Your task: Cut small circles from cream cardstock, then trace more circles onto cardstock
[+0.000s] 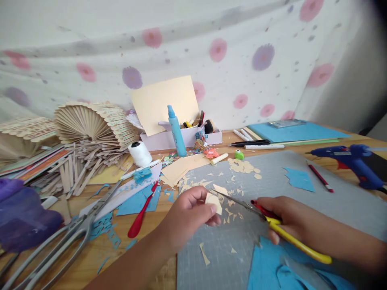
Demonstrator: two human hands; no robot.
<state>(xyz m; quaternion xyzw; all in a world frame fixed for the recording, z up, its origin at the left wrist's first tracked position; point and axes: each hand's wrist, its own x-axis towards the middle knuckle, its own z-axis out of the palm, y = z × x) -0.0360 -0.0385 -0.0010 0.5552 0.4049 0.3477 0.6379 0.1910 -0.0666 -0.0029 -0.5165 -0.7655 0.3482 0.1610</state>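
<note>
My left hand (189, 215) pinches a small cream paper piece (214, 201) above the grey cutting mat (332, 201). My right hand (284, 215) grips yellow-and-red-handled scissors (272, 223); their blades reach left and meet the paper piece. Cream paper scraps (242, 166) lie scattered on the mat around both hands. Blue paper (272, 266) lies under my right forearm at the mat's near edge.
Large metal shears (75, 229) lie at the near left. A blue glue bottle (177, 131), a white box of supplies (181, 139), a thread spool (139, 153), wooden stick fans (90, 125), a blue glue gun (353, 161), pens (250, 143) and a red pencil (320, 177) crowd the wooden table.
</note>
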